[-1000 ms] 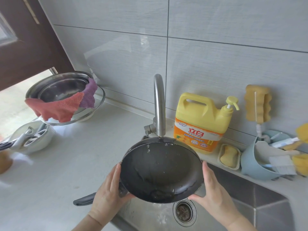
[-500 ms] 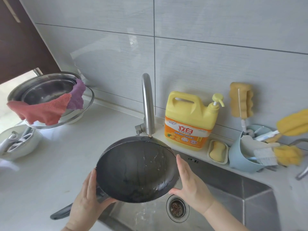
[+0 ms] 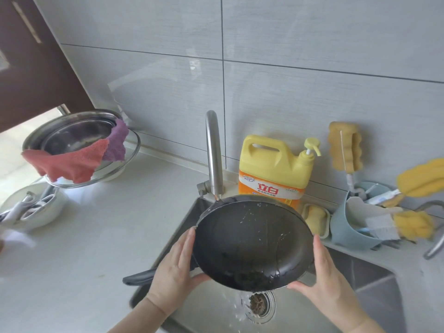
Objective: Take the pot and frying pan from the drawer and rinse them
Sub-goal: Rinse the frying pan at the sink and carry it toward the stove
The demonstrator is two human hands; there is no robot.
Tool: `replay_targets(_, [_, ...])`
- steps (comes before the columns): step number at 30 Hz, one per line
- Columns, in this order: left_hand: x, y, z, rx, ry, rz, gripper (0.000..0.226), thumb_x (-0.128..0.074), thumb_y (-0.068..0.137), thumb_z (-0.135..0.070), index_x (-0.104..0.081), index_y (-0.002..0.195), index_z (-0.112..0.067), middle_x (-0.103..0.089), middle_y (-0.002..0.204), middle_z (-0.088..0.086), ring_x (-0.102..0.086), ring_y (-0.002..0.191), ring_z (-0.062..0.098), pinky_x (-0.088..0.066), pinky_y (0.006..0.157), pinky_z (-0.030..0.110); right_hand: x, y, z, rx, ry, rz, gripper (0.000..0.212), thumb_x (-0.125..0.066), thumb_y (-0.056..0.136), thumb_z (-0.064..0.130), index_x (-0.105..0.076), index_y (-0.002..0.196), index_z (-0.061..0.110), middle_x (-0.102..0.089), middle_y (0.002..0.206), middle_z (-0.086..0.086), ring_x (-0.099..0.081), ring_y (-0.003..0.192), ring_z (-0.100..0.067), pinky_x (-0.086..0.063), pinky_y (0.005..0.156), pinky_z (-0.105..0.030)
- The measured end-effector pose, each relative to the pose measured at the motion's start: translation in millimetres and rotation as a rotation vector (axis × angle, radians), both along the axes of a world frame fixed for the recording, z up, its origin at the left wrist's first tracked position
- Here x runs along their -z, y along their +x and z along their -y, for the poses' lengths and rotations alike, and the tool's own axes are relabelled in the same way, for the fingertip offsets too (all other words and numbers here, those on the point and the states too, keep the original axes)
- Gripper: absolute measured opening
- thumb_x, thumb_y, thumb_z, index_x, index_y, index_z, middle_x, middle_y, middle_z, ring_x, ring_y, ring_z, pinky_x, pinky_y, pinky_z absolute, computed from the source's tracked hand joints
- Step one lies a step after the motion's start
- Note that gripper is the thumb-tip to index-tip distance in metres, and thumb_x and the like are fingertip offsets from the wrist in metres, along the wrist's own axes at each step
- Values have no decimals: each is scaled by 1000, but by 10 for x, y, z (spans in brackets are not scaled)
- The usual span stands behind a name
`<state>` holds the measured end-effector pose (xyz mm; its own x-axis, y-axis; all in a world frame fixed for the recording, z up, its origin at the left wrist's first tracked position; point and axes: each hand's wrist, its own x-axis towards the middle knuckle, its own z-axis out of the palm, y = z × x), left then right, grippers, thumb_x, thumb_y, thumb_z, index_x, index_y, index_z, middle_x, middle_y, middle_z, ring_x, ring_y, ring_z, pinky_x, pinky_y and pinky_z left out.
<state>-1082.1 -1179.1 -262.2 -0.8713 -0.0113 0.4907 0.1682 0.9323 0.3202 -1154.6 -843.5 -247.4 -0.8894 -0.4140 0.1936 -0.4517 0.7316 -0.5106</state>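
A black frying pan is tilted toward me over the steel sink, its inside wet. Water pours off its lower rim toward the drain. My left hand clasps the pan's left rim, just above the dark handle that sticks out to the left. My right hand presses against the right rim. The faucet stands right behind the pan. A steel pot sits at the far left on the counter, a red cloth and a purple cloth draped over its edge.
A yellow detergent jug and a soap dish stand behind the sink. A blue caddy with brushes and sponges sits at right. A white bowl with utensils rests on the left counter.
The pan has tipped further toward me and water now runs off its lower rim into the sink. Both hands stay on the rim. My view has swung back to the left.
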Motion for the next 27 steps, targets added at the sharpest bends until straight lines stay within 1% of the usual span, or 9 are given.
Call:
replay_targets(2, [-41, -53, -119, 32, -1, 2, 104, -58, 79, -71, -17, 152, -10, -40, 143, 9, -48, 125, 22, -53, 89, 32, -3, 14, -136, 34, 24, 23, 159, -94, 31, 45, -1, 158, 17, -38, 143, -10, -49, 125, -23, -53, 76, -35])
replay_targets(4, [-80, -98, -227, 57, -4, 12, 111, -75, 70, -62, -19, 150, -9, -40, 143, 9, -52, 121, 24, -57, 84, 36, 5, 34, -261, 70, 19, 47, 159, -95, 33, 43, 1, 158, 22, -36, 145, -9, -57, 121, -31, -55, 72, -47])
replay_targets(6, [-105, -127, -316, 76, -15, 37, 120, -86, 59, -55, -20, 149, -8, -42, 141, 10, -61, 115, 29, -60, 80, 36, 20, 48, -361, 93, 9, 56, 157, -94, 35, 42, 1, 158, 23, -34, 147, -11, -59, 115, -37, -56, 68, -50])
replay_targets(13, [-103, -174, -446, 94, -61, 47, 121, -90, 55, -52, -27, 146, -3, -54, 134, 17, -67, 106, 33, -59, 78, 36, -16, 92, -479, 149, 6, 132, 161, -100, 24, 31, -7, 155, 25, -42, 133, -7, -62, 106, -52, -53, 67, -56])
replay_targets(16, [-118, -145, -442, 110, -47, 25, 125, -90, 54, -51, -21, 148, -6, -46, 137, 13, -67, 106, 33, -61, 77, 36, -45, 107, -457, 133, 16, 130, 156, -99, 26, 33, -10, 154, 25, -40, 135, -8, -64, 105, -49, -54, 66, -55])
replay_targets(20, [-97, -89, -364, 98, -24, 9, 122, -85, 58, -54, -18, 149, -9, -42, 139, 10, -66, 109, 32, -61, 77, 37, -42, 114, -356, 108, 45, 128, 165, -101, 25, 34, -1, 157, 25, -38, 140, -10, -67, 100, -46, -56, 60, -50])
replay_targets(22, [-61, -49, -285, 78, -11, 7, 115, -76, 65, -59, -16, 150, -10, -41, 141, 9, -61, 114, 28, -61, 78, 35, -34, 106, -282, 82, 51, 118, 160, -100, 29, 38, -4, 156, 30, -33, 145, -4, -67, 103, -42, -57, 64, -49])
replay_targets(24, [-16, -6, -185, 51, -1, 20, 112, -68, 72, -66, -14, 153, -11, -40, 142, 9, -53, 120, 23, -60, 77, 32, -23, 95, -198, 48, 33, 96, 148, -99, 37, 41, -8, 153, 36, -18, 152, 8, -64, 114, -36, -57, 75, -49])
replay_targets(27, [32, 55, -34, -2, 11, 39, 109, -56, 77, -71, -8, 157, -14, -41, 143, 7, -49, 122, 19, -57, 80, 27, -12, 55, -42, -2, -8, 97, 144, -97, 45, 40, -1, 152, 44, -5, 151, 26, -54, 127, -24, -55, 83, -39])
